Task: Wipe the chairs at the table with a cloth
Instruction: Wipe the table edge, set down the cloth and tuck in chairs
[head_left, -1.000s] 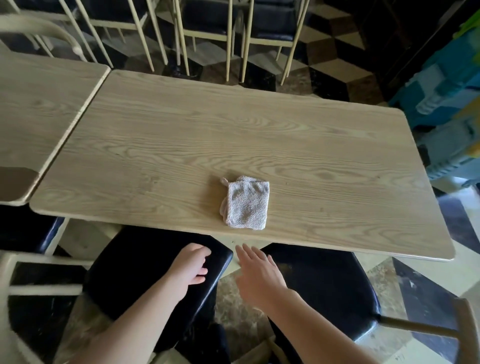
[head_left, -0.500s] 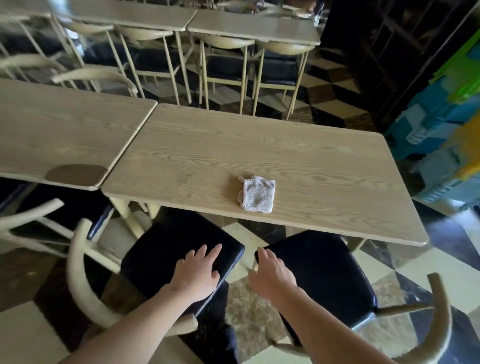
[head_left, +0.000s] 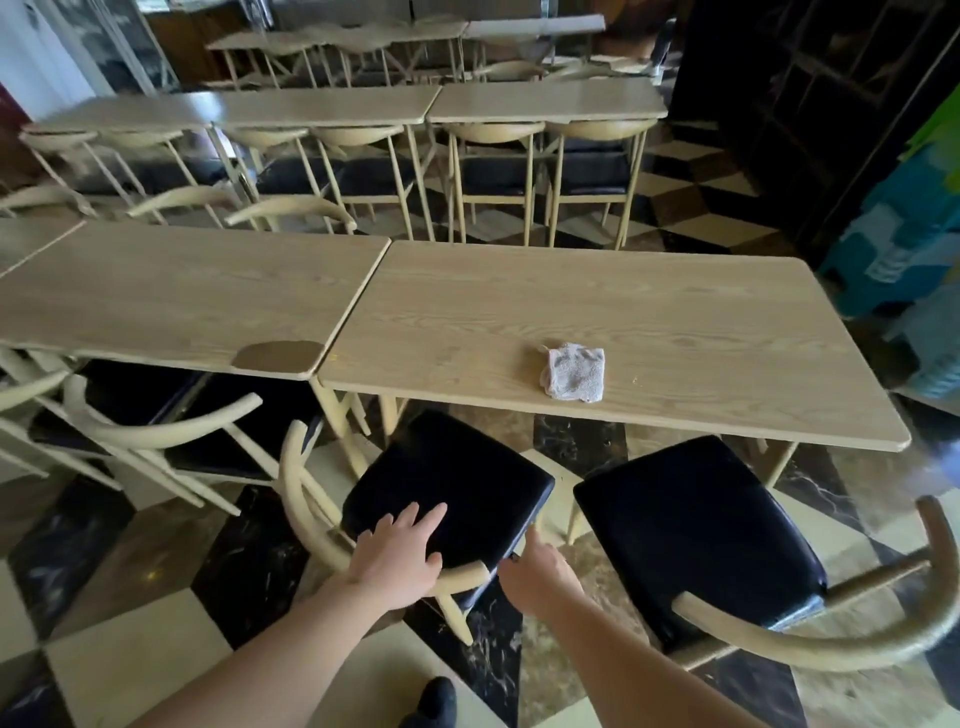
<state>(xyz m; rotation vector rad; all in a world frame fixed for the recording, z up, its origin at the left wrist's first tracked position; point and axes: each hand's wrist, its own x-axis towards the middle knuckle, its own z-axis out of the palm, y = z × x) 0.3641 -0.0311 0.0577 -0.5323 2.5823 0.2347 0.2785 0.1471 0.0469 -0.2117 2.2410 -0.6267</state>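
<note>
Ahead of the fingers, the worktop (head_left: 597, 312) carries the folded cloth (head_left: 574, 372), untouched. Nearer, the left hand (head_left: 397, 558) rests flat, fingers straight, on the black chair seat (head_left: 452, 483); the right hand (head_left: 540, 574) pinches its corner.

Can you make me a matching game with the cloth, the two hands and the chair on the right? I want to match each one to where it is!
Things:
1. cloth
2. left hand
3. right hand
4. right chair

Places:
A. lying flat on the black seat of the left chair
B. on the table, near its front edge
C. pulled out from the table, with no hand on it
D. at the near right corner of the left chair's seat

Pairs: 1-B, 2-A, 3-D, 4-C
</note>
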